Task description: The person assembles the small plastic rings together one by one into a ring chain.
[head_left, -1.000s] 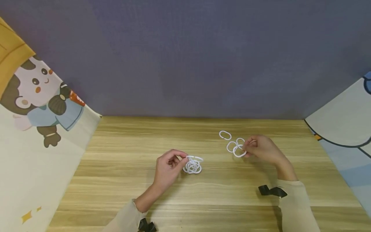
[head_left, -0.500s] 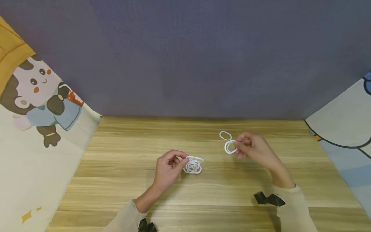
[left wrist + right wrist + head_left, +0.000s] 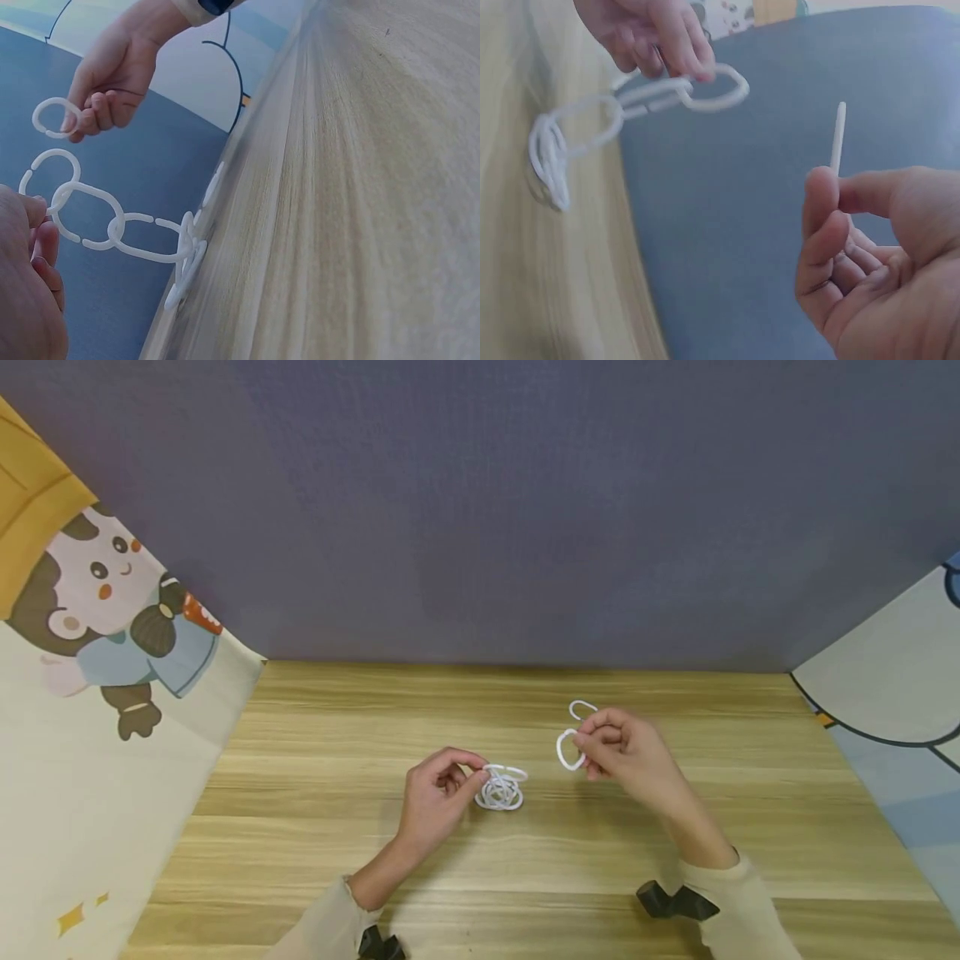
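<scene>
Pinching one white C-link (image 3: 559,750), right hand (image 3: 628,758) has shifted toward 9 o'clock since a second ago, now at linked chain's (image 3: 499,793) 2 o'clock; left hand (image 3: 438,795) still pinches chain's top link.

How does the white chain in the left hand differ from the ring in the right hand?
The chain is several links hooked together; the ring is single. The chain runs from the left hand down to the table; the right hand holds the ring clear of the table. Both are white, and the ring, like some of the links, has a small gap.
</scene>
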`<state>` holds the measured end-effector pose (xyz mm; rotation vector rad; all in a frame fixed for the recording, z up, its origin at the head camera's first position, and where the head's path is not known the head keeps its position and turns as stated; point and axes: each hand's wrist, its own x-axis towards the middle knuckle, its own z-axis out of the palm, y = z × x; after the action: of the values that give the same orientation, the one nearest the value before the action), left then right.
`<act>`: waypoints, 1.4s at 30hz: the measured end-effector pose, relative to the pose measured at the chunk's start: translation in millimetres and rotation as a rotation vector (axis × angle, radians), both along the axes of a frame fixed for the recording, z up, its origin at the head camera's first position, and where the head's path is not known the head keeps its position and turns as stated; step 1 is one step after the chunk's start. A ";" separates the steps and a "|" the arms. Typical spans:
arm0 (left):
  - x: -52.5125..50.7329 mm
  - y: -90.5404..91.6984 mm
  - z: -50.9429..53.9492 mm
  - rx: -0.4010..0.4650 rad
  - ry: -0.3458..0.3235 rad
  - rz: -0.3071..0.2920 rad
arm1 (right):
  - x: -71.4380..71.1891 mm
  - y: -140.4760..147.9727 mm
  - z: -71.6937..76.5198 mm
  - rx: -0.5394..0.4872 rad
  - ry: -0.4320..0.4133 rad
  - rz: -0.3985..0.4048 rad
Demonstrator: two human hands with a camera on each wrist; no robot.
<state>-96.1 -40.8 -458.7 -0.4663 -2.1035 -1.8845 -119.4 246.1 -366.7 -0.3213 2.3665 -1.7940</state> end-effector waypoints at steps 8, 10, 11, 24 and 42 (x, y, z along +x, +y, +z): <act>7.1 -6.3 -5.1 0.001 0.021 -0.026 | 20.5 -27.4 -13.6 -0.063 0.052 0.004; 9.1 -7.8 -5.5 -0.001 0.017 -0.032 | 24.8 -32.7 -17.4 -0.075 0.054 0.001; 10.2 -8.6 -5.5 -0.002 0.015 -0.035 | 26.9 -35.3 -19.3 -0.081 0.054 -0.002; 12.1 -6.1 -2.5 -0.030 -0.018 -0.042 | 31.8 -49.1 -34.1 -0.091 0.032 0.015; 11.8 -3.8 -2.9 -0.040 0.016 -0.050 | 32.6 -48.7 -39.7 -0.022 0.114 0.038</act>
<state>-84.2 -44.5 -461.6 -0.5466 -2.1417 -1.8625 -86.9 197.4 -406.4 -0.4805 2.3988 -1.8324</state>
